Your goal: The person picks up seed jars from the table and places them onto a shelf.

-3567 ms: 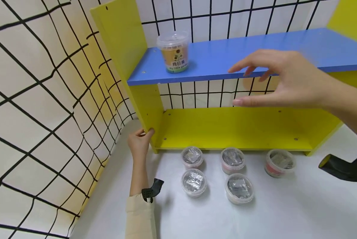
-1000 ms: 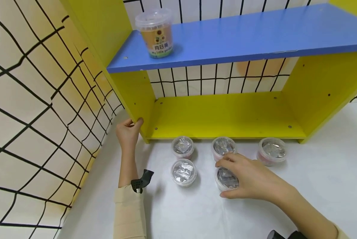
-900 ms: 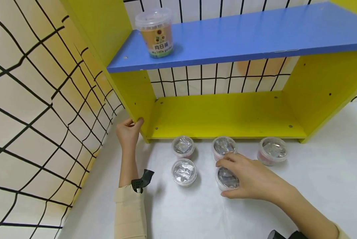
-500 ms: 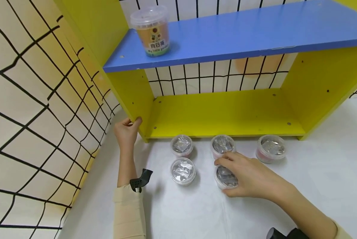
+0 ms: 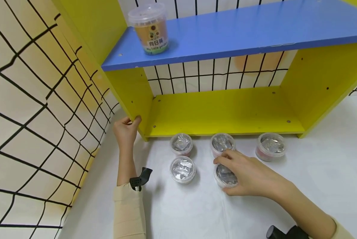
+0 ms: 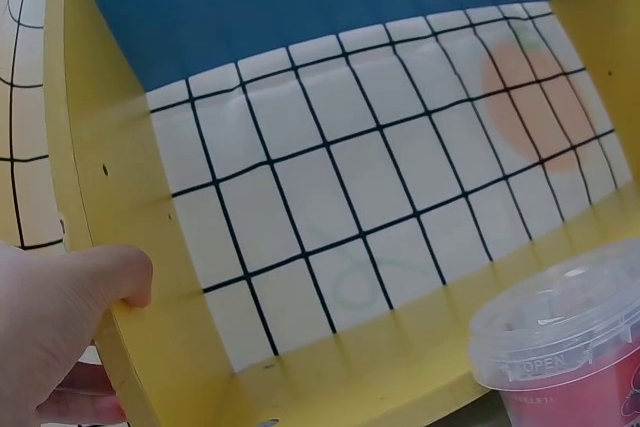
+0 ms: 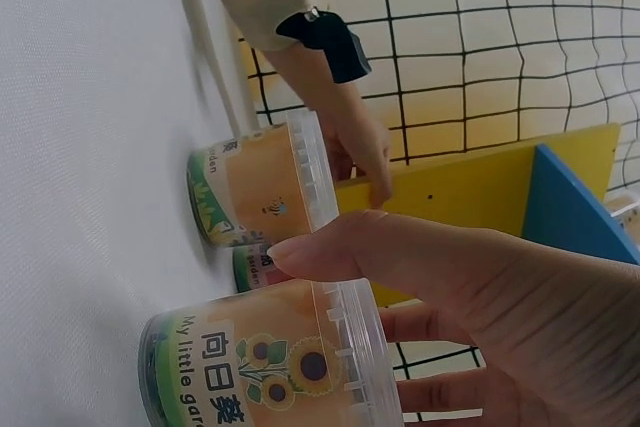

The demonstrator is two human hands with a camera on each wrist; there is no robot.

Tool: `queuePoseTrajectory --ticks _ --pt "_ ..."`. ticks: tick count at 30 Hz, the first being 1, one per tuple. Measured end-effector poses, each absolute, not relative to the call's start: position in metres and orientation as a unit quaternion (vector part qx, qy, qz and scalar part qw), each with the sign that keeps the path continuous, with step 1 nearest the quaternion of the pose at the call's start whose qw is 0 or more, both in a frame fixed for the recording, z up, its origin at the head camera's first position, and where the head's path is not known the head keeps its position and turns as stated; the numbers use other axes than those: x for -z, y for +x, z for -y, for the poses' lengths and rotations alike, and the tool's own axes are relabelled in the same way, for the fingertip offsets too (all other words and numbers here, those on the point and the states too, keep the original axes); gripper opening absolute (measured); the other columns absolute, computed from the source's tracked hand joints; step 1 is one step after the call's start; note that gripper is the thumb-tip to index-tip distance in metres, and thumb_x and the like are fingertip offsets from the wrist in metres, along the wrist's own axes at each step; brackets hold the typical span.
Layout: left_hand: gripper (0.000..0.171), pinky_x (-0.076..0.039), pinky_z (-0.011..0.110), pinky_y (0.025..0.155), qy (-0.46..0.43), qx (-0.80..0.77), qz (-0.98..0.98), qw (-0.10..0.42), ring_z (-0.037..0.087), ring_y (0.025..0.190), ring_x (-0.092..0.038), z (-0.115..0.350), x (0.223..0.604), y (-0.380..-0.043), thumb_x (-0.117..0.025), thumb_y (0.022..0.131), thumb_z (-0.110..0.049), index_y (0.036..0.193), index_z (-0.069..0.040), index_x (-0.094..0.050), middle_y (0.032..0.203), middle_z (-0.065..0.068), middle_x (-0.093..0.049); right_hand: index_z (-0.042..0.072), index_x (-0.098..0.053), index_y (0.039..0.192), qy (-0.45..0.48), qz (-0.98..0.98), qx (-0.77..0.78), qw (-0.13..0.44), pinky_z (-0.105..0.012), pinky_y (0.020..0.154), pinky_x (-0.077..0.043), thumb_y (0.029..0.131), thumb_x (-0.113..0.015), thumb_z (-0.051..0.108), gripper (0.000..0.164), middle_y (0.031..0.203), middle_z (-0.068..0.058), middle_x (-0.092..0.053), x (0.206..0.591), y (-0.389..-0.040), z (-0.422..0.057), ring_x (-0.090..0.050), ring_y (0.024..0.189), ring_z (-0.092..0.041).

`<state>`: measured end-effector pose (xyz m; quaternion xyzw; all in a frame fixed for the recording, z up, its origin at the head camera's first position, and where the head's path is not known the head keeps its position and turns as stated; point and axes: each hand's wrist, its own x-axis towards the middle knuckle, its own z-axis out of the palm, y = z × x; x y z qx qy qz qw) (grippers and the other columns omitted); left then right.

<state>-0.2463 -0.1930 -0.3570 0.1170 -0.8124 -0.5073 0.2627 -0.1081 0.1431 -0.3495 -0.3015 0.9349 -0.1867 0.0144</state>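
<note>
1. On the white table (image 5: pixel 196 212), below the front edge of a yellow and blue shelf unit, stands the sunflower tub (image 5: pixel 226 176), upright, with a clear lid over silvery packets; its orange label reads "My little garden" in part.
2. The right hand (image 5: pixel 253 174) grips this tub near its rim, thumb on the near side and fingers curled round the far side, spread only as wide as the lid.
3. Just behind it is 1 rear tub (image 5: pixel 221 142); I cannot tell whether the fingertips touch it.
4. To the left, 2 more tubs stand close together: a front left tub (image 5: pixel 182 170), orange-labelled in the right wrist view, and a back left tub (image 5: pixel 181 142).
5. Well apart to the right is 1 right tub (image 5: pixel 270 146), showing pink through its wall.
6. The left hand (image 5: pixel 126 132) pinches the front edge of the yellow side panel (image 5: pixel 130 99), its thumb on the inner face.
7. Above the yellow bottom board (image 5: pixel 226 111) runs the blue shelf (image 5: pixel 256 30), with 1 lidded sunflower cup (image 5: pixel 150 30) upright near its left end.
8. A beige sleeve (image 5: pixel 129 212) and a black wrist camera (image 5: pixel 140 181) sit on the left arm; black-gridded white sheeting (image 5: pixel 23 159) lies beyond.
</note>
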Motion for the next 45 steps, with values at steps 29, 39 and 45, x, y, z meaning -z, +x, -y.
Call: queuePoseTrajectory --ticks 29,39,45 --pt "0.024 -0.042 0.018 0.046 0.117 0.504 0.817 0.256 0.009 0.059 -0.056 0.1946 0.3545 -0.245 -0.069 0.073 -0.021 0.088 -0.004 -0.075 0.082 0.014 -0.07 0.018 -0.06 0.113 -0.303 -0.935 0.182 0.012 -0.034 0.073 -0.051 0.067 -0.076 0.036 0.053 0.111 0.0 -0.053 0.3484 -0.1078 -0.1425 -0.056 0.09 -0.016" --pt "0.023 -0.038 0.019 0.043 0.111 0.503 0.82 0.252 0.013 0.056 -0.052 0.1939 0.356 -0.2463 -0.068 0.073 -0.023 0.082 -0.003 -0.075 0.073 0.012 -0.068 0.017 -0.06 0.113 -0.297 -0.937 0.183 0.011 -0.036 0.074 -0.051 0.066 -0.076 0.035 0.053 0.111 -0.001 -0.054 0.3459 -0.1068 -0.143 -0.057 0.091 -0.017" --pt "0.024 -0.041 0.018 0.046 0.115 0.507 0.817 0.249 0.013 0.061 -0.055 0.1959 0.3562 -0.247 -0.069 0.073 -0.024 0.085 -0.004 -0.076 0.076 0.011 -0.069 0.018 -0.06 0.113 -0.304 -0.935 0.184 0.005 -0.035 0.073 -0.051 0.066 -0.077 0.035 0.053 0.109 0.002 -0.053 0.342 -0.1065 -0.1417 -0.056 0.089 -0.015"
